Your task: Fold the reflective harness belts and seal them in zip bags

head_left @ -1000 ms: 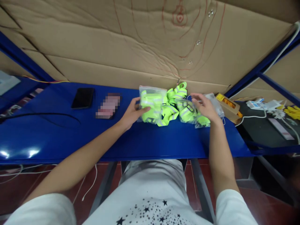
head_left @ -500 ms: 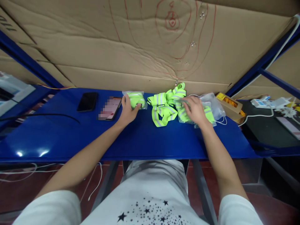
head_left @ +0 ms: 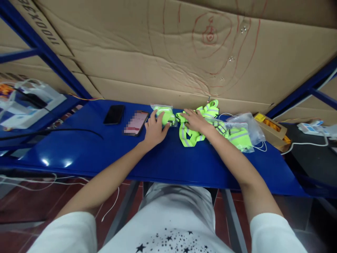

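My left hand (head_left: 154, 132) rests at the near edge of a clear zip bag (head_left: 165, 114) holding a folded neon-yellow reflective strap. Its fingers and thumb are spread, touching the bag without closing round it. Over a loose heap of neon-yellow reflective straps (head_left: 187, 137) with grey stripes lies my right hand (head_left: 195, 121), fingers stretched out to the left. It covers part of the heap, so I cannot see what is under the palm. Beyond my right forearm are more bagged straps (head_left: 240, 137), partly hidden by the arm.
Two phones lie on the blue table (head_left: 105, 154) at left: a dark one (head_left: 114, 114) and a lit one (head_left: 136, 123). An empty-looking plastic bag (head_left: 249, 126) and a cardboard box (head_left: 272, 130) with orange contents sit at right. A cardboard wall (head_left: 131, 80) stands behind.
My right hand has moved left, from the bagged straps onto the loose heap. My left hand stays by its bag, its fingers a little more spread. The camera view has shifted left.
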Action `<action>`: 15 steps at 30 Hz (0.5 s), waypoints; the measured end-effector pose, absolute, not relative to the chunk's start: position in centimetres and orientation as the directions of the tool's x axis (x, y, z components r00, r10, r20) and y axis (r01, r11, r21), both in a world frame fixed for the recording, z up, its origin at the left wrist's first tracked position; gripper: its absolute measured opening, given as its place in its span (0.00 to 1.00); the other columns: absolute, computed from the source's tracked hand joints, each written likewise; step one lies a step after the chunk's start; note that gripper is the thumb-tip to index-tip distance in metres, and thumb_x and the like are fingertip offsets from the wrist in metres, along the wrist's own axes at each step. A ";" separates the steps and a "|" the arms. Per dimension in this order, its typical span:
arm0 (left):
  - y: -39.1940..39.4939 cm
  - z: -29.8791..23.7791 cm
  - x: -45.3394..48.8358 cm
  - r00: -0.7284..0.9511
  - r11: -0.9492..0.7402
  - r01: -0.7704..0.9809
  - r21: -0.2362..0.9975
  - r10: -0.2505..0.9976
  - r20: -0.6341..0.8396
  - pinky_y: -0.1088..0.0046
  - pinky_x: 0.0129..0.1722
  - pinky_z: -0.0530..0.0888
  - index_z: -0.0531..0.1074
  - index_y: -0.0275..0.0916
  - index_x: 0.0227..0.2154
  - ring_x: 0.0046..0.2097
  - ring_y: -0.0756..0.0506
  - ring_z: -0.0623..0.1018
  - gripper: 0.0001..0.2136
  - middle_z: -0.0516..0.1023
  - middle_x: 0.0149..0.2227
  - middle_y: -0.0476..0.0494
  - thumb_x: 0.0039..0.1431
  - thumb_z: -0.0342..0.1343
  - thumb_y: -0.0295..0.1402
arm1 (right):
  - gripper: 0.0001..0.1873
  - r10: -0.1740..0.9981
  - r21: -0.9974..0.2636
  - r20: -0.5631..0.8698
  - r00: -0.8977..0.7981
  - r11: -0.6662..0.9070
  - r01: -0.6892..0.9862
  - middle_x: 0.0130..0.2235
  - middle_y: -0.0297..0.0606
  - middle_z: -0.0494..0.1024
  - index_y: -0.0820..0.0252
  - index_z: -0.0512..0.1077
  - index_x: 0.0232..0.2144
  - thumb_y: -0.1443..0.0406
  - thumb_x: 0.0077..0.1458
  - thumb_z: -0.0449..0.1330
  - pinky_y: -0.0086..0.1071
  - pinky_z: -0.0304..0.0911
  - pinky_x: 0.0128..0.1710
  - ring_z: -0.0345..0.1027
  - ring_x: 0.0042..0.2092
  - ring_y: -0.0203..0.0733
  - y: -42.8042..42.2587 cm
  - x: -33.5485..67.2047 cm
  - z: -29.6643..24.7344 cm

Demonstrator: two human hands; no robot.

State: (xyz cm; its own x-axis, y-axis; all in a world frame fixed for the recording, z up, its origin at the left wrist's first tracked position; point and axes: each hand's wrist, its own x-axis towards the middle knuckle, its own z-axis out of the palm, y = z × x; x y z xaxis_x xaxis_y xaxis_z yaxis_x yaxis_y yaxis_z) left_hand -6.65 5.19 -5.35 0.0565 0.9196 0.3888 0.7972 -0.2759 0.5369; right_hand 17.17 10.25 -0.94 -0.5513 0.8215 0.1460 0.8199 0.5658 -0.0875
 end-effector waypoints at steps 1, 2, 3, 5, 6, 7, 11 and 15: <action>4.7 -5.3 -6.5 0.070 -0.293 0.804 0.517 0.910 0.408 0.33 0.67 0.57 0.64 0.39 0.68 0.70 0.19 0.60 0.30 0.52 0.74 0.27 0.68 0.54 0.47 | 0.28 0.824 -0.104 0.154 -0.546 0.563 0.820 0.68 0.58 0.67 0.64 0.71 0.63 0.71 0.61 0.61 0.60 0.54 0.67 0.62 0.68 0.66 10.9 17.1 -0.9; 4.4 -5.1 -6.3 0.088 -0.322 0.799 0.508 0.898 0.432 0.33 0.66 0.57 0.64 0.40 0.68 0.70 0.18 0.60 0.30 0.53 0.74 0.28 0.67 0.55 0.48 | 0.25 0.826 -0.123 0.171 -0.537 0.558 0.821 0.65 0.58 0.71 0.65 0.71 0.62 0.70 0.63 0.59 0.58 0.58 0.64 0.66 0.65 0.64 11.4 17.1 -0.7; 4.2 -4.9 -6.2 0.105 -0.358 0.783 0.510 0.883 0.458 0.34 0.67 0.56 0.65 0.42 0.67 0.69 0.18 0.61 0.30 0.54 0.74 0.30 0.66 0.57 0.48 | 0.24 0.829 -0.144 0.196 -0.523 0.552 0.821 0.63 0.58 0.74 0.66 0.72 0.62 0.69 0.65 0.57 0.55 0.61 0.62 0.69 0.62 0.62 11.6 17.3 -0.5; 4.2 -4.1 -6.0 0.148 -0.444 0.727 0.524 0.846 0.513 0.38 0.69 0.55 0.66 0.44 0.66 0.70 0.20 0.61 0.31 0.56 0.73 0.33 0.64 0.60 0.49 | 0.23 0.836 -0.189 0.264 -0.481 0.534 0.824 0.59 0.57 0.77 0.67 0.71 0.62 0.67 0.67 0.55 0.51 0.64 0.59 0.72 0.58 0.60 11.6 18.1 0.5; 4.4 -3.4 -5.9 0.174 -0.493 0.691 0.529 0.824 0.540 0.40 0.70 0.54 0.66 0.44 0.67 0.71 0.21 0.61 0.32 0.57 0.72 0.34 0.63 0.61 0.48 | 0.24 0.839 -0.212 0.299 -0.455 0.524 0.825 0.58 0.56 0.78 0.67 0.71 0.62 0.65 0.67 0.55 0.49 0.65 0.58 0.73 0.57 0.60 11.4 18.5 1.2; 4.7 -2.4 -5.8 0.204 -0.545 0.647 0.533 0.798 0.568 0.43 0.71 0.53 0.64 0.43 0.68 0.72 0.23 0.60 0.33 0.56 0.72 0.34 0.63 0.63 0.48 | 0.24 0.839 -0.228 0.330 -0.433 0.516 0.826 0.57 0.54 0.79 0.66 0.71 0.62 0.63 0.66 0.56 0.48 0.65 0.57 0.74 0.56 0.58 11.2 19.0 2.1; 6.2 3.5 -5.0 0.438 -0.724 0.351 0.593 0.687 0.579 0.51 0.74 0.56 0.56 0.41 0.71 0.74 0.29 0.58 0.47 0.57 0.73 0.32 0.54 0.71 0.48 | 0.20 0.831 -0.484 0.396 -0.390 0.550 0.681 0.47 0.40 0.83 0.62 0.78 0.51 0.61 0.58 0.61 0.38 0.68 0.49 0.75 0.47 0.49 9.2 20.4 6.2; 5.9 9.0 -3.5 0.765 -0.798 0.130 0.589 0.458 0.452 0.57 0.71 0.63 0.57 0.44 0.71 0.72 0.33 0.64 0.47 0.61 0.72 0.37 0.51 0.74 0.39 | 0.13 0.911 -0.887 0.275 -0.308 0.363 0.284 0.34 0.33 0.80 0.59 0.79 0.37 0.60 0.49 0.64 0.31 0.68 0.38 0.73 0.37 0.42 6.4 20.6 8.9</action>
State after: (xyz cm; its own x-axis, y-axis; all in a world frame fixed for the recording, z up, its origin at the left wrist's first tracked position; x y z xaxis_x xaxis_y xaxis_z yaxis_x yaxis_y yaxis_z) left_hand -3.46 5.88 9.04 0.7655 0.4582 0.4517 0.1299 -0.7976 0.5890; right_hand 20.55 6.45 8.93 -0.3076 0.9110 0.2746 0.2842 0.3633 -0.8872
